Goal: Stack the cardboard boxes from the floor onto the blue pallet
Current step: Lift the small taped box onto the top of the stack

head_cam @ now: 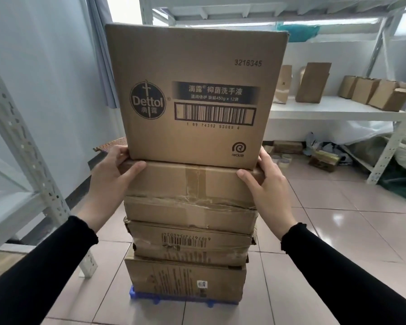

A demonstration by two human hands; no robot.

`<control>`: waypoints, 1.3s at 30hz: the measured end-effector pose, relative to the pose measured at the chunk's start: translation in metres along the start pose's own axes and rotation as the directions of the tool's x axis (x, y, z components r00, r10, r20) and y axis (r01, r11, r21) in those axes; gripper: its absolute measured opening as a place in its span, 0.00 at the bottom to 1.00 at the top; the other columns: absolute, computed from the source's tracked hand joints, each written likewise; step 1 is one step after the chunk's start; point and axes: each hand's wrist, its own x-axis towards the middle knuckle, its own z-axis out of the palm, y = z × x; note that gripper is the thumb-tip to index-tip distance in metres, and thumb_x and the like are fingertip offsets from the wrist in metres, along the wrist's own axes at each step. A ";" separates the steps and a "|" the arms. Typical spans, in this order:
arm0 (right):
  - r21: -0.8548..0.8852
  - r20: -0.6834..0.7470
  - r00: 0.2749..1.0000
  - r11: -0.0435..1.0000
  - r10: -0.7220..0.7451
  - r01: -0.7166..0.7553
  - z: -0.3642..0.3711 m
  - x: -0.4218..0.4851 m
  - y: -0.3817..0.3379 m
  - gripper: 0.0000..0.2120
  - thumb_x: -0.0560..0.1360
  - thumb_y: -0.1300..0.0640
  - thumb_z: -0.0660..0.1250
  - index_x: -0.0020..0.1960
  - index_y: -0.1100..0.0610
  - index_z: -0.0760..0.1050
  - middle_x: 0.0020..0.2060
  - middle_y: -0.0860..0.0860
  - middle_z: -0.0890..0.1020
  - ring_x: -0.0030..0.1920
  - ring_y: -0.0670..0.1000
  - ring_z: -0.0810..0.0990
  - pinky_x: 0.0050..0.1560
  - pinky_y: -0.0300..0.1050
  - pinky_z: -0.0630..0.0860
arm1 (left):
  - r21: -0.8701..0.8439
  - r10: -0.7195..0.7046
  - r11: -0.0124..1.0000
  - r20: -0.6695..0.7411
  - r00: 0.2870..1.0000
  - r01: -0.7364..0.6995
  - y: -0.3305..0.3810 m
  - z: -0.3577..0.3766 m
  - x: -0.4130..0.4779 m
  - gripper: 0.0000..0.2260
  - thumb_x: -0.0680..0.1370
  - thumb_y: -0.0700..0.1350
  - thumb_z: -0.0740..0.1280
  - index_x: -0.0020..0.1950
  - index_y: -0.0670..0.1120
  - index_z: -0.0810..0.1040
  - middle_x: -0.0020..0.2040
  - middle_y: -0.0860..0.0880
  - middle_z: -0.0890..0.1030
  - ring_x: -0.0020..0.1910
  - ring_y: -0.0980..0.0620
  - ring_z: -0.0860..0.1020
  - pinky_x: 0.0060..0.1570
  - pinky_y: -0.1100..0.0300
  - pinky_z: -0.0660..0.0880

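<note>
A tall stack of cardboard boxes stands on the blue pallet, of which only the front edge shows under the bottom box. On top sits a large Dettol box. Beneath it lies a flat taped box, then a crumpled box and a barcode box. My left hand clasps the left end of the taped box, thumb on its front. My right hand clasps its right end, fingers touching the Dettol box's lower corner.
A white metal rack upright stands close on the left. Another white shelf at the back right carries several small brown cartons. Bags and clutter lie on the tiled floor under it.
</note>
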 end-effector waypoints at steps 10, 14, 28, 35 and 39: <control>0.071 -0.082 0.997 0.997 0.009 -0.004 0.006 0.001 0.004 0.34 0.75 0.48 0.75 0.77 0.40 0.67 0.61 0.46 0.82 0.57 0.44 0.81 0.62 0.51 0.79 | -0.061 -0.002 0.998 -0.104 0.995 -0.005 -0.001 0.005 -0.003 0.13 0.74 0.46 0.78 0.55 0.46 0.79 0.52 0.46 0.86 0.51 0.47 0.85 0.55 0.52 0.80; 0.092 -0.092 0.996 0.996 0.005 0.003 0.006 0.001 0.005 0.33 0.74 0.47 0.75 0.76 0.39 0.68 0.60 0.45 0.82 0.59 0.45 0.80 0.61 0.52 0.79 | -0.058 0.010 0.998 -0.115 0.993 -0.017 -0.005 0.006 -0.002 0.14 0.74 0.47 0.78 0.56 0.47 0.79 0.53 0.45 0.86 0.51 0.47 0.85 0.56 0.47 0.80; 0.203 0.081 0.965 0.944 0.249 -0.261 0.010 -0.061 0.081 0.49 0.72 0.42 0.76 0.83 0.47 0.52 0.79 0.46 0.64 0.76 0.45 0.65 0.77 0.50 0.65 | -0.230 -0.269 0.925 0.162 0.949 0.302 -0.102 0.034 -0.066 0.42 0.74 0.53 0.77 0.82 0.56 0.57 0.77 0.50 0.71 0.74 0.51 0.70 0.73 0.48 0.67; 0.158 0.288 0.922 0.936 0.260 -0.313 0.027 -0.088 0.115 0.17 0.80 0.52 0.70 0.67 0.43 0.74 0.58 0.38 0.83 0.61 0.41 0.80 0.64 0.50 0.78 | -0.208 -0.367 0.895 0.163 0.916 0.395 -0.119 0.056 -0.088 0.20 0.78 0.44 0.73 0.69 0.45 0.76 0.59 0.52 0.83 0.54 0.60 0.81 0.48 0.73 0.77; 0.160 0.263 0.932 0.941 0.251 -0.299 0.033 -0.088 0.121 0.17 0.78 0.44 0.67 0.66 0.41 0.75 0.59 0.44 0.83 0.62 0.50 0.80 0.63 0.57 0.78 | -0.216 -0.363 0.897 0.136 0.922 0.385 -0.124 0.058 -0.089 0.19 0.78 0.44 0.74 0.67 0.46 0.78 0.57 0.53 0.84 0.50 0.63 0.82 0.45 0.74 0.76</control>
